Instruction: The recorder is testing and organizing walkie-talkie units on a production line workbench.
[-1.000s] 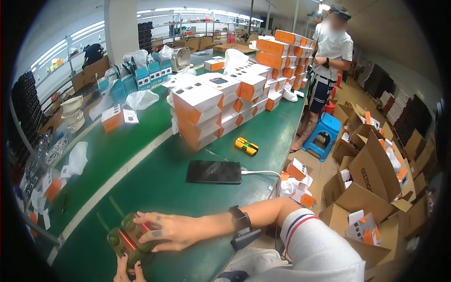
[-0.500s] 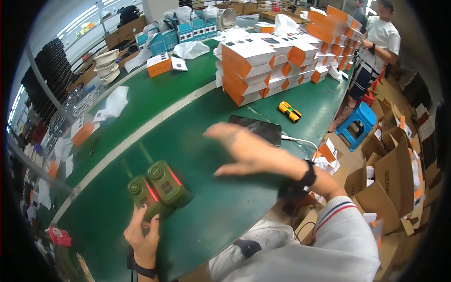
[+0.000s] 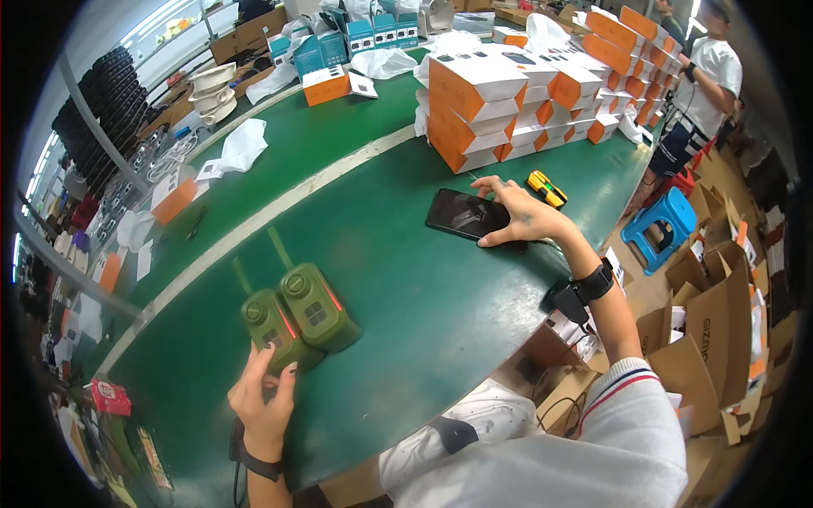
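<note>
Two green jerrycan-shaped devices, each with a round knob, a lit red strip and a green strap-like piece, stand side by side on the green table. My left hand [image 3: 261, 402] has its thumb and fingers on the near end of the left green device [image 3: 269, 322]. The right green device [image 3: 320, 309] is beside it, untouched by my hands. Farther right, a black smartphone [image 3: 459, 212] lies on the table. My right hand [image 3: 529, 212] spans its right end, thumb at the near edge and fingers at the far edge. A white cable runs near that end.
A yellow-and-black tool [image 3: 547, 189] lies beyond my right hand. Stacked white-and-orange boxes [image 3: 478, 110] fill the table's far side, with teal boxes [image 3: 373, 35] farther back. Right of the table are a blue stool [image 3: 665, 227], open cartons [image 3: 711, 326] and a standing person [image 3: 707, 72].
My right hand has moved from above the table onto the smartphone and taken its right end. My left hand stays at the left green device. The whole view has shifted slightly.
</note>
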Demonstrator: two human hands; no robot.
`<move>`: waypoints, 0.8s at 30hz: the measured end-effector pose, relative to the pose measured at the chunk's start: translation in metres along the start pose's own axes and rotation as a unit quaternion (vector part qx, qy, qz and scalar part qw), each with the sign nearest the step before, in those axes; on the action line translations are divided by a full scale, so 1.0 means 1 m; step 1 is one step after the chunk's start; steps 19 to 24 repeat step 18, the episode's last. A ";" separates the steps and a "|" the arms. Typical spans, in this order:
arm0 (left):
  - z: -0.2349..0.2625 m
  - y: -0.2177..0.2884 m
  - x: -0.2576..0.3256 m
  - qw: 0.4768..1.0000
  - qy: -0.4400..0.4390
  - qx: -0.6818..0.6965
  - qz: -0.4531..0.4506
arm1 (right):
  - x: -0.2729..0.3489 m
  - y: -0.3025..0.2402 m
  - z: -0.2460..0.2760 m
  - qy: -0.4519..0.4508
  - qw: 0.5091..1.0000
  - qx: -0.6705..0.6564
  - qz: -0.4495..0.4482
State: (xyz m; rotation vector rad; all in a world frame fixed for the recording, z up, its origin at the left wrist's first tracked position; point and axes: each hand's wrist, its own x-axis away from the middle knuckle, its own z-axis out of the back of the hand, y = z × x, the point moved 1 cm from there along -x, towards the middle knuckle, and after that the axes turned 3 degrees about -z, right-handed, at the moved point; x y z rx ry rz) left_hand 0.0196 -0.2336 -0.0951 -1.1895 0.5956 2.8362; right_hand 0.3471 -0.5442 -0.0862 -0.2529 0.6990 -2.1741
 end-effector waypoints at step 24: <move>0.002 -0.001 -0.003 0.999 -0.022 -0.042 -0.019 | 0.015 -0.161 -0.054 -0.035 0.956 0.127 0.263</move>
